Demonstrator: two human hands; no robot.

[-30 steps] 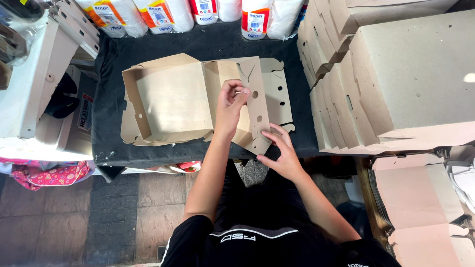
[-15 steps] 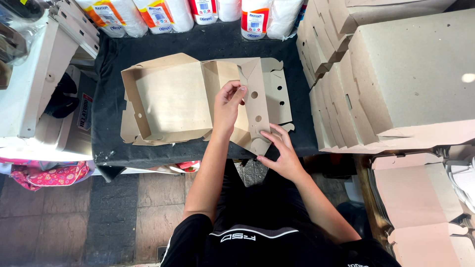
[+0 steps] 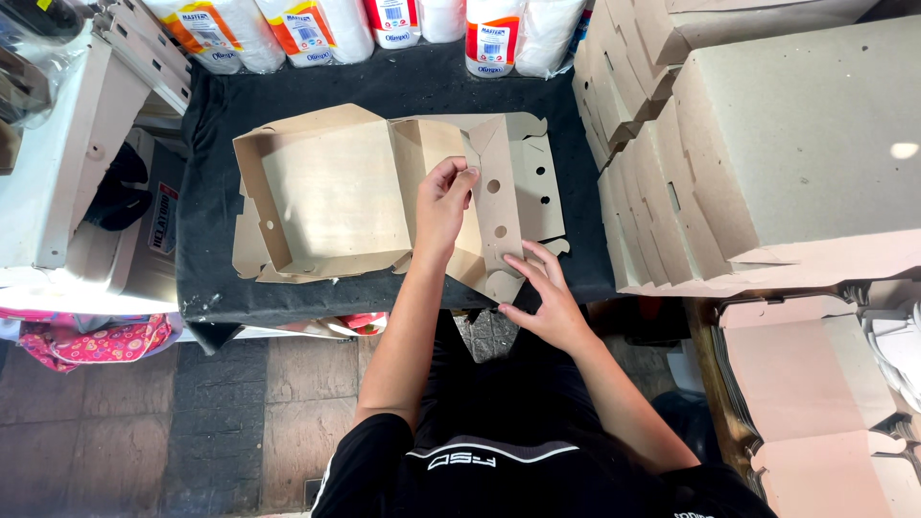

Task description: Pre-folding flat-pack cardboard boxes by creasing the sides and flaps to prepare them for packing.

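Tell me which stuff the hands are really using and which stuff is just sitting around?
In use:
- left hand, pinching a fold of the box
- right hand, fingers spread on the near flap
- half-folded cardboard box
- black-covered table under it

Just sitting around:
- stacked folded cardboard boxes at the right
- flat box blanks, lower right
- paper towel rolls at the back
- pink patterned cloth, lower left

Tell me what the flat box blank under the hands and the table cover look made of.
Tan flat box blank: looks like thin cardboard, matte, with creased flaps and punched holes. Black table cover: probably cloth, dull and slightly wrinkled, edge draping over. The left hand pinches a flap; the right hand rests at the blank's near edge.
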